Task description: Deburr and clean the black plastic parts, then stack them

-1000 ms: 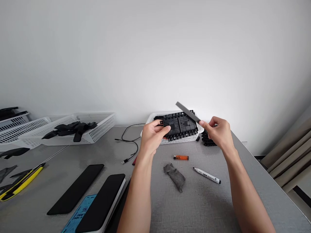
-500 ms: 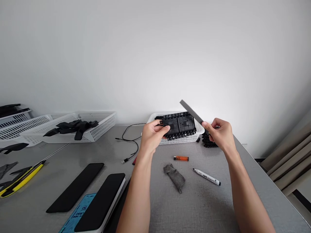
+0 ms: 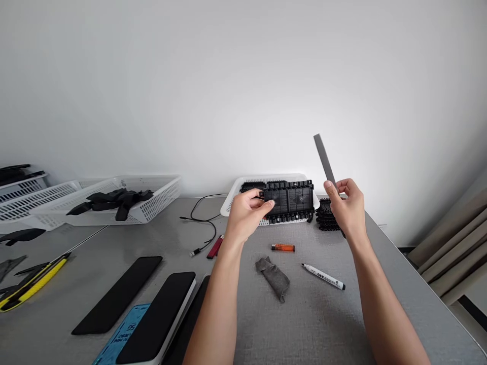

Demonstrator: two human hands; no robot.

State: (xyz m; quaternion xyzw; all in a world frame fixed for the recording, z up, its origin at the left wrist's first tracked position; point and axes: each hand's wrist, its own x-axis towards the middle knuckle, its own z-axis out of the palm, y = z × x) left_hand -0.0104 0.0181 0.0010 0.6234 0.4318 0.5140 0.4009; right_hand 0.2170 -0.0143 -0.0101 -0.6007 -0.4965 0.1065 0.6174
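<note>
Pinching frame (image 3: 294,201) in left hand (image 3: 247,213), before basket (image 3: 228,200); pinching bar (image 3: 323,156) in right hand (image 3: 348,207), apart from frame. Seemingly mid-work, with both held in air; cannot tell how much done or left.

An orange lighter (image 3: 283,248) lies on the table (image 3: 304,329) beyond a grey cloth (image 3: 274,278), with a white marker (image 3: 323,277) to the cloth's right. Left of these lies a black cable (image 3: 202,220); a beige curtain (image 3: 449,248) hangs far right
</note>
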